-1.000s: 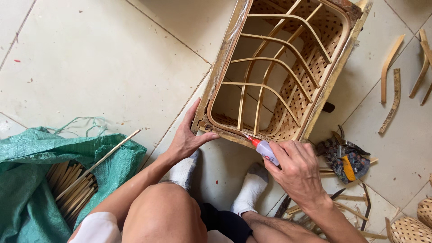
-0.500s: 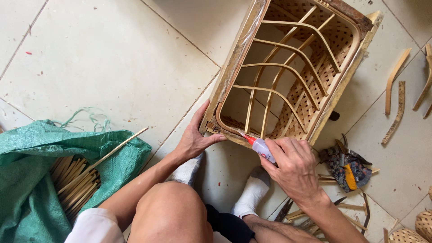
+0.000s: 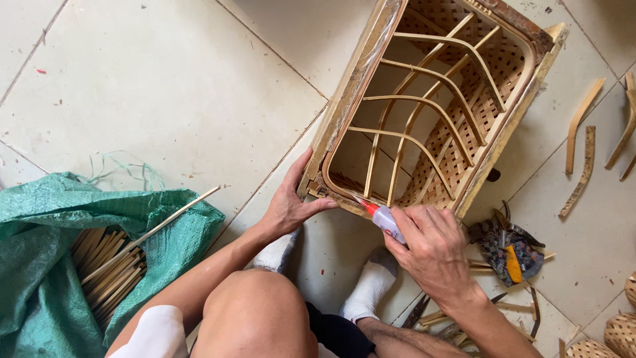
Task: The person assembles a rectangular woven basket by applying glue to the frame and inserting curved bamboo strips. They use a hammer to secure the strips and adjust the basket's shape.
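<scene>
A rectangular woven bamboo basket frame (image 3: 510,126) lies on the tiled floor, its open side toward me, with bent ribs across it. My left hand (image 3: 291,202) grips the near left corner of its rim, thumb along the front edge. My right hand (image 3: 430,255) holds a small glue bottle (image 3: 381,217) with a red nozzle, the tip touching the near rim of the frame. My knee and my feet in white socks sit below the basket.
A green woven sack (image 3: 46,265) holding several bamboo strips (image 3: 109,265) lies at the left. Curved bamboo pieces (image 3: 583,156) lie at the right. A patterned cloth with an orange-handled tool (image 3: 510,262) sits beside my right hand. A woven piece (image 3: 619,331) shows at bottom right.
The view has shifted slightly, so the basket sits higher and to the right. The glue nozzle has stayed at the near rim, and both hands keep their holds.
</scene>
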